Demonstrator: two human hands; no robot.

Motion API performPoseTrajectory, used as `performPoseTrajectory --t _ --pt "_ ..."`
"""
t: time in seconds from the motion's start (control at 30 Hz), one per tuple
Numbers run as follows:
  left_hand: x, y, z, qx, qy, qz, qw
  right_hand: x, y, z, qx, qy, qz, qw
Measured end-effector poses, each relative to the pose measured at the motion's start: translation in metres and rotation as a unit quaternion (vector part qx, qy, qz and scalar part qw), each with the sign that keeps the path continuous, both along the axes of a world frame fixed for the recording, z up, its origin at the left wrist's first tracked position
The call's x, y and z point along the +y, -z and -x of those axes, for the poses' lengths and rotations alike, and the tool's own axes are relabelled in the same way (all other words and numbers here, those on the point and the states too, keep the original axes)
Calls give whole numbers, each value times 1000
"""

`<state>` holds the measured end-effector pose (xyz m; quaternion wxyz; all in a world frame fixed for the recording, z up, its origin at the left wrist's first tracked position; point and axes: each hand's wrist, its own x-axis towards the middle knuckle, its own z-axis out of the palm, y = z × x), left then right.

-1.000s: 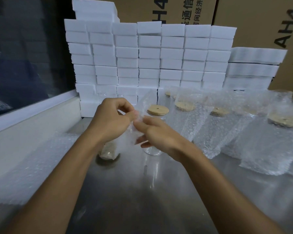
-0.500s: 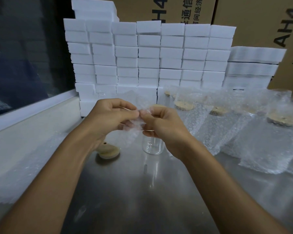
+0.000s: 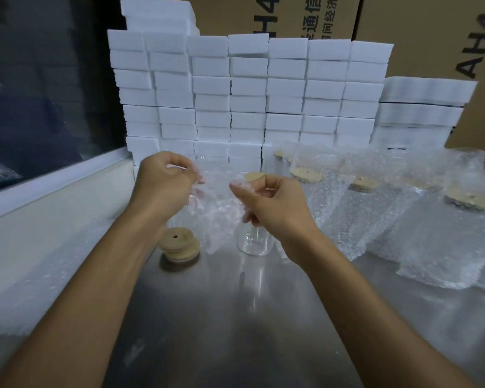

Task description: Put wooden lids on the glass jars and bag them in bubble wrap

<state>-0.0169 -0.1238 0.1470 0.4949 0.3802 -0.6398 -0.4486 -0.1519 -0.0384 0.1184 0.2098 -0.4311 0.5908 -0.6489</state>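
On the table (image 3: 235, 317), the jar (image 3: 254, 242) stands at 12 o'clock, the stack of lids (image 3: 179, 245) just beside it at 10 o'clock. Bagged jars (image 3: 420, 219) lie at 2 o'clock (several, overlapping). Behind them rise foam blocks (image 3: 249, 88), with cartons (image 3: 420, 29) behind those.

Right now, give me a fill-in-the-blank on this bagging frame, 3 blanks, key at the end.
1. The left hand and right hand pull open a ____ bag.
2. The glass jar behind the right wrist carries a ____ lid.
3. The spare lids near the left forearm lie on the ____ table.

Missing words: bubble wrap; wooden; metal
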Motion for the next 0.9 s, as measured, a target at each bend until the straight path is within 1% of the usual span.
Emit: performPoseTrajectory --t 0.03,0.07,0.13,0.17,0.2,0.27,0.3,0.37,0.4,0.47,0.53,0.57,0.63,0.73,0.77,0.83,0.87,0.9 --pt "-1 -2 -2 1 -12 7 1000 0 0 0 -9 2 -3 1000" --pt "-1 -4 -3 3 -1 8 1000 0 -1 -1 -11 4 -6 1000" --pt "5 -7 -3 4 74 3 997 0 -1 -3 -2 -2 -5 1000" --pt "9 -8 -2 -18 111 11 994 0 0 -4 6 -8 0 1000" --pt "12 -8 -1 -60 130 34 989 0 0 -5 16 -14 4 1000" --pt "18 -7 0 -137 133 84 978 0 2 -5 23 -25 17 999" --pt "20 -7 1 -150 131 97 975 0 2 -4 20 -30 23 999" --pt "22 -7 2 -132 125 118 976 0 2 -3 14 -49 22 998" --pt "21 -7 3 -121 100 136 978 0 1 -2 10 -63 13 998" --pt "18 -9 3 -105 -4 184 977 0 0 -1 -3 -83 -18 996" --pt "15 -10 -1 -77 -113 220 966 -1 1 1 1 -76 -43 996" --pt "13 -11 -4 -60 -149 234 959 -1 1 2 5 -66 -50 997" --pt "7 -11 -12 -49 -197 261 944 2 -1 4 8 -47 -50 998" --pt "0 -11 -20 -64 -242 274 929 6 -7 5 2 -42 -19 999" --pt "-2 -10 -22 -65 -250 276 926 6 -8 4 1 -12 9 1000" --pt "-3 -9 -23 -68 -252 275 925 2 -4 7 25 97 78 992" --pt "-3 -8 -23 -75 -247 274 927 1 -1 9 59 149 98 982" --pt "-2 -7 -22 -91 -239 274 927 -1 2 11 100 184 95 973"
